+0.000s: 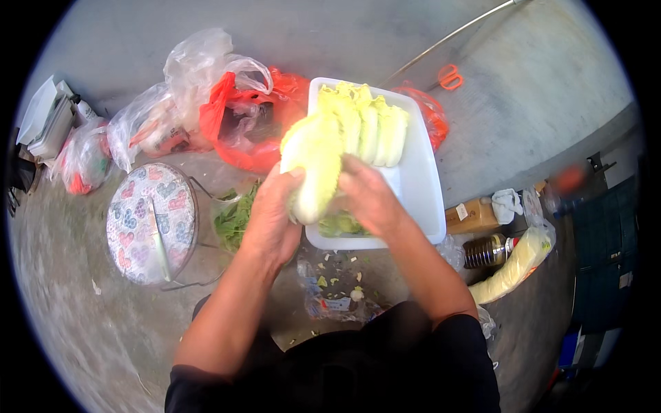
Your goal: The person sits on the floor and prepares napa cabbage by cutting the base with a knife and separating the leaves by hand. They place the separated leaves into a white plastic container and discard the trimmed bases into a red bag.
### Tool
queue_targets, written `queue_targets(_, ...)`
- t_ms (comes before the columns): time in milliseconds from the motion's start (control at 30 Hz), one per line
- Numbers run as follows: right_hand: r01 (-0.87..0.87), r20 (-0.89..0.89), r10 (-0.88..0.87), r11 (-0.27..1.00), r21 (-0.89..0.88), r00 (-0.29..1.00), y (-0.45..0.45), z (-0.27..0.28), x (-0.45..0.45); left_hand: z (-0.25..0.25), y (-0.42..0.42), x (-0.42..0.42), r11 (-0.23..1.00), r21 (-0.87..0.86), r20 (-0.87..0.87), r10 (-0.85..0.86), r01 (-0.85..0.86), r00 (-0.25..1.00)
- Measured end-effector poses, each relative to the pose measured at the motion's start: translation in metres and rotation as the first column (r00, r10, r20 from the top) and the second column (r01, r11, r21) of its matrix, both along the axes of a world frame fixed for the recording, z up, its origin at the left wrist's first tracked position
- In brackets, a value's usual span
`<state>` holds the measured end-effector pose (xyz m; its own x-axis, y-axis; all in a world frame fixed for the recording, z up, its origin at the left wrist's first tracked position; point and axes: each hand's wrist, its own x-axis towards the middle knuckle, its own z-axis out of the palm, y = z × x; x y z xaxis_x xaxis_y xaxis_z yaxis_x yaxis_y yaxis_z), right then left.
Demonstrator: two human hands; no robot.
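Observation:
My left hand (276, 209) grips a pale yellow napa cabbage (312, 165) by its left side and base. At the cabbage's right side is my right hand (367, 193), its fingertips at the leaves; whether they press on it is unclear. Behind and to the right, a white plastic tub (426, 206) holds several more napa cabbages (366, 126) in a row, with some green leaves low in the tub near my right wrist. Leafy greens (235, 219) lie left of my left hand. A knife (159, 240) rests on a round stool with a heart pattern (124, 217).
Red (219, 113) and clear plastic bags (199, 57) stand against the wall at the back left. Orange-handled scissors (451, 77) are at the upper right. A cardboard box (472, 216) and an oil bottle (485, 251) stand at right. Scraps lie on plastic (341, 304) below the tub.

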<state>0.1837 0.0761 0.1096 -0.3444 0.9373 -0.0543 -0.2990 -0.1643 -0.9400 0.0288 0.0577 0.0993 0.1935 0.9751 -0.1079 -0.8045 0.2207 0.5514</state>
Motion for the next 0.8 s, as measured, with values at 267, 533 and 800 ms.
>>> queue_targets(267,0.280,0.073,-0.297,0.941,0.189,0.952,-0.021,0.003,0.008,-0.004,-0.013,0.026,0.921,0.386,-0.553,0.278,-0.054,0.785)
queue_targets(533,0.172,0.171,-0.198,0.973,0.153,0.965,-0.026,0.014,0.020,0.002,-0.015,0.026,0.992,0.129,-0.278,0.021,0.015,0.960)
queue_targets(800,0.247,0.097,-0.258,0.963,0.111,0.961,-0.025,0.005,0.014,0.000,-0.016,0.026,0.986,0.165,-0.313,0.073,-0.022,0.947)
